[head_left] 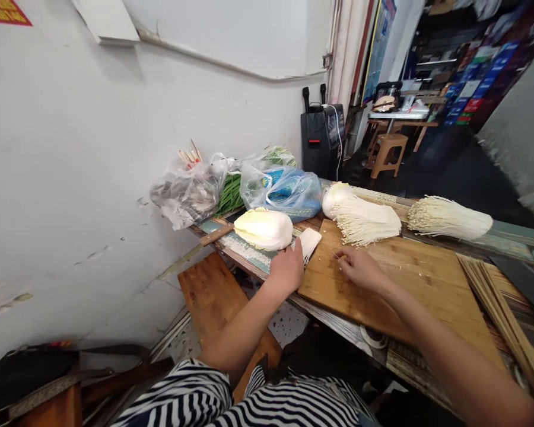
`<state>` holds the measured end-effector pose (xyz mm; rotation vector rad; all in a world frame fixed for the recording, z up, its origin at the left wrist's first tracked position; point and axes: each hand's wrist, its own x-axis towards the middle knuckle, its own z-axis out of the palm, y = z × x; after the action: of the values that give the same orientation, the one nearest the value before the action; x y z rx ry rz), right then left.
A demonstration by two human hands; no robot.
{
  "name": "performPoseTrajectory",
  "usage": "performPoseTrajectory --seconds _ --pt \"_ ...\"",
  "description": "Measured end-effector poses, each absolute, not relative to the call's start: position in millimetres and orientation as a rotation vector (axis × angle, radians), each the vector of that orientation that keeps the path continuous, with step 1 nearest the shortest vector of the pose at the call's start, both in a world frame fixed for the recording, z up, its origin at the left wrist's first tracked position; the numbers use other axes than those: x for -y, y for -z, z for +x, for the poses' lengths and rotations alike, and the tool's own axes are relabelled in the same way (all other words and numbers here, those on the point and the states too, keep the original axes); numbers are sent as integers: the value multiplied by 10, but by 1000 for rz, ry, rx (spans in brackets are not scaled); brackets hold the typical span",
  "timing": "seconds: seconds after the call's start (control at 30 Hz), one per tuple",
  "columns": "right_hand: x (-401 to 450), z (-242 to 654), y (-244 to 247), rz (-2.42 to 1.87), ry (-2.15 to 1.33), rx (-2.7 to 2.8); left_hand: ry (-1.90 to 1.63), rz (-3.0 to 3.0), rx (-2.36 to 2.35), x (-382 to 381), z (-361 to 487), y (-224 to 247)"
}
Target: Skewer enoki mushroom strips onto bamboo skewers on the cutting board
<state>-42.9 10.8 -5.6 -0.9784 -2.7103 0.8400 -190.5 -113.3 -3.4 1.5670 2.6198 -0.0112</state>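
Note:
My left hand (288, 268) is at the left edge of the wooden cutting board (409, 296). Its fingers are closed on a small pale bunch of enoki mushrooms (310, 240), partly hidden behind them. Just beyond that hand lies a napa cabbage (263, 229), beside a wooden handle (216, 234). Over the board, my right hand (358, 268) has its thumb and fingers pinched together; whatever is between them is too small to make out. A large enoki bunch (367, 220) rests on the board's far edge, against another cabbage (336, 196).
Another enoki bunch (449, 217) lies at the far right, with bamboo skewers (502, 314) along the board's right side. Plastic bags (289, 193) and green vegetables (231, 193) stand near the wall. Beyond the table is a black speaker (318, 139); a wooden bench (218, 290) sits below left.

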Motion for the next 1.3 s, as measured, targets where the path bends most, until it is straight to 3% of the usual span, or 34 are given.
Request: performPoseTrajectory --seconds 0.33,0.43,0.6,0.83,1.3 --pt "-182 241 -137 -1118 -162 2741 25 1898 -2388 1571 -1870 -600" --pt "-149 785 -80 -1334 1 2616 -91 2208 -2340 1235 -1745 -823" --pt "-135 1607 20 -1787 309 2431 -79 2589 -2139 25 -1544 -854" --pt "-217 1945 78 -2093 221 2377 285 2509 -1918 -1015 -1474 -590" --pt "-314 1833 -14 -2460 -155 2199 357 2483 -1832 -1205 -1541 -479"
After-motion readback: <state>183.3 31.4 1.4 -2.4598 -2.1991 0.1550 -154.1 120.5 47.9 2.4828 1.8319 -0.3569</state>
